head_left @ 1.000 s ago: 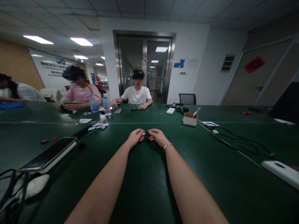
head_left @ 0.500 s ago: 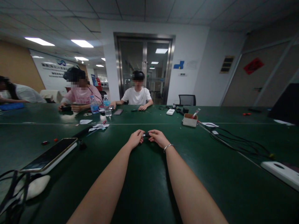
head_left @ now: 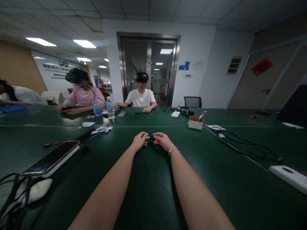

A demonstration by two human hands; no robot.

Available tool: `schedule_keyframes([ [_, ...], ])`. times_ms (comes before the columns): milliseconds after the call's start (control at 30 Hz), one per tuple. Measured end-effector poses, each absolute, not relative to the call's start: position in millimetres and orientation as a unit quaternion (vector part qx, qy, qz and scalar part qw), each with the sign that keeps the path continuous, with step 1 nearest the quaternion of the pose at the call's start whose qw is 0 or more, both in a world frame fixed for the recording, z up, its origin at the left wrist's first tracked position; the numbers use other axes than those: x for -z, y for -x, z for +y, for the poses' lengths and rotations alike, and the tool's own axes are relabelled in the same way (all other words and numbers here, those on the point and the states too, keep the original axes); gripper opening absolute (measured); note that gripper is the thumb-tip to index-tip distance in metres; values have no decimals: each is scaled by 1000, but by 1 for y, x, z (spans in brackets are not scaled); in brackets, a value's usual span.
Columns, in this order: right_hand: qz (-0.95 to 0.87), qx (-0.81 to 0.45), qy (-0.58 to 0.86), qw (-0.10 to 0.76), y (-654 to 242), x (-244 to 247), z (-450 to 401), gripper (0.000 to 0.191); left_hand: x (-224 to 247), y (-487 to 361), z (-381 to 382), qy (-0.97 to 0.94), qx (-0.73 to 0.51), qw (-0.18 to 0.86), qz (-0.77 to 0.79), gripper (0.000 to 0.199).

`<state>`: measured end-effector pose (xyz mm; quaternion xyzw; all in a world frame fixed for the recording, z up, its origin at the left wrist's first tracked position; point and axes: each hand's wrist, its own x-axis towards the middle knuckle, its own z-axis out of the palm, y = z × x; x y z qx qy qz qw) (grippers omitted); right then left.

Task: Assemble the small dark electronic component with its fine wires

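Note:
Both my hands meet over the middle of the green table (head_left: 153,179), pinching one small black stick with a silver end (head_left: 151,138) between them. My left hand (head_left: 139,142) is closed at the fingertips on its silver end. From the other side, the thumb and fingers of my right hand (head_left: 163,141) are closed on the black part. Fingers cover much of the stick, and it is too small for me to tell its exact kind. A silver bracelet (head_left: 173,150) circles my right wrist.
At left, a phone (head_left: 52,158) rests on a white box near cables and a white mouse-like object (head_left: 38,190). Ahead are bottles (head_left: 110,108), crumpled paper (head_left: 102,129) and a small box (head_left: 195,123). Black cables (head_left: 249,147) lie right. Several people sit across the table.
More of the silver end shows between my fingers, and the black part appears shifted slightly right. My arms have barely moved. A co-worker at the left has shifted their hands.

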<state>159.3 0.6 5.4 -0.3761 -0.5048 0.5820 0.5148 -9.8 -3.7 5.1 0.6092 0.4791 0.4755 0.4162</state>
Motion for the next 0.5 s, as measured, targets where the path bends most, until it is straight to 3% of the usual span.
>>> schedule_keyframes([
  [500,-491,-589,377,520,-160,-5,2,10,-3,10,0,-585,-482,454,468,21],
])
